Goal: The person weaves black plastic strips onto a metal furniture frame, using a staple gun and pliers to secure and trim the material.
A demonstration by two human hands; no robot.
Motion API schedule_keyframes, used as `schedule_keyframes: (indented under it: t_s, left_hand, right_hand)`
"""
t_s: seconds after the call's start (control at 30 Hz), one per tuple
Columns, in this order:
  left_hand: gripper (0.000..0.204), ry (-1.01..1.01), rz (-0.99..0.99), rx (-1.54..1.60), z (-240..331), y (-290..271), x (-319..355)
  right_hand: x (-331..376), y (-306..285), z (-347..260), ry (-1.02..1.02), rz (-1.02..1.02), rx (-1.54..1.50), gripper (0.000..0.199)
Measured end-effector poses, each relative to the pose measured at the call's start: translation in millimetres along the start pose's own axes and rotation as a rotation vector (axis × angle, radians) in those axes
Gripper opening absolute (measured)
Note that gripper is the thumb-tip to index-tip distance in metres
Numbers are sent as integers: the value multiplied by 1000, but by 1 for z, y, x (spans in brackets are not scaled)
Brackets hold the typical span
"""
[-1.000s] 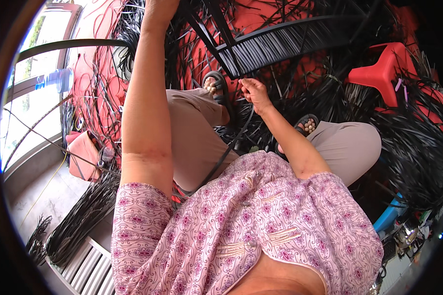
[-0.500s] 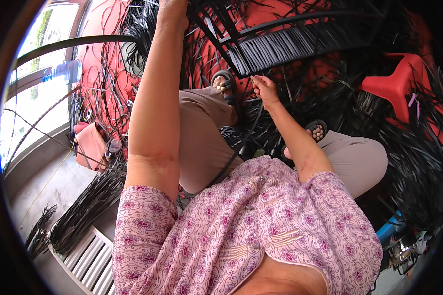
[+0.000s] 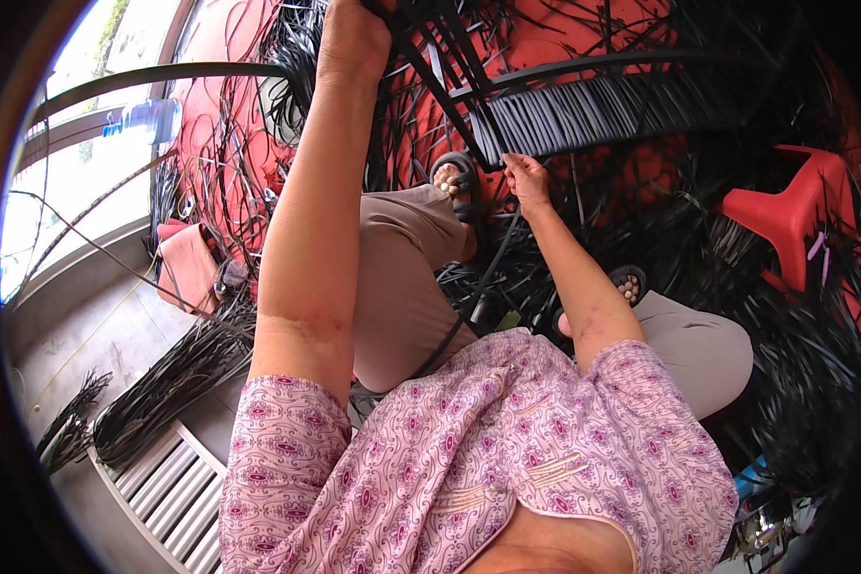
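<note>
1. Head view, and here's the right hand at the near left corner of a woven panel, its fingers pinched together on a black strip that trails from under the hand down to the lap.
2. The panel sits up top, right of centre, dark slats packed side by side inside a black frame, whose uprights climb out of the picture.
3. Over to the left hand, high up beside that frame; its fingers run off the upper edge, so whether they are apart or clamped, I cannot tell.
4. Between the knees, a sandal (studded with pale beads, no less!) shows just below the panel's left corner.
5. Out right, a red plastic stool stands among a sprawling heap of black strips.
6. Swing to the left: a long curved black band arcs in toward the left forearm, a pink cloth item lies below, and a thick black bundle rests by a pale slatted seat.
</note>
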State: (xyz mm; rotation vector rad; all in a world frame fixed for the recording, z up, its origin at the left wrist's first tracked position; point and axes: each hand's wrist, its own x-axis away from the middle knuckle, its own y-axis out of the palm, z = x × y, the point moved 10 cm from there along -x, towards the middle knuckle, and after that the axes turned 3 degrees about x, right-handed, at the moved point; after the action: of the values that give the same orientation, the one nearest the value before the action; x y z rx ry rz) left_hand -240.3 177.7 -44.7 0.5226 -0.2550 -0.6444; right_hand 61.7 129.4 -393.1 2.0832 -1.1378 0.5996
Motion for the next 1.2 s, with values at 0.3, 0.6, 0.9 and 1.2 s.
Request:
schedule_keyframes:
  t_s: [0.3,0.6,0.9,1.2]
  left_hand:
    - [64,-100,116,85,-9,-19,0]
    - [47,-102,47,56,-9,-27,-8]
    - [93,-344,132,-164,-41,-19,12]
    - [76,-270,151,-81,-56,-41,6]
  right_hand:
    - [-35,-1,-3,-43,5,10,27]
    - [-39,5,1,-25,-36,78,24]
    - [-20,-8,16,94,-34,10,18]
    - [-6,-40,51,144,64,85,15]
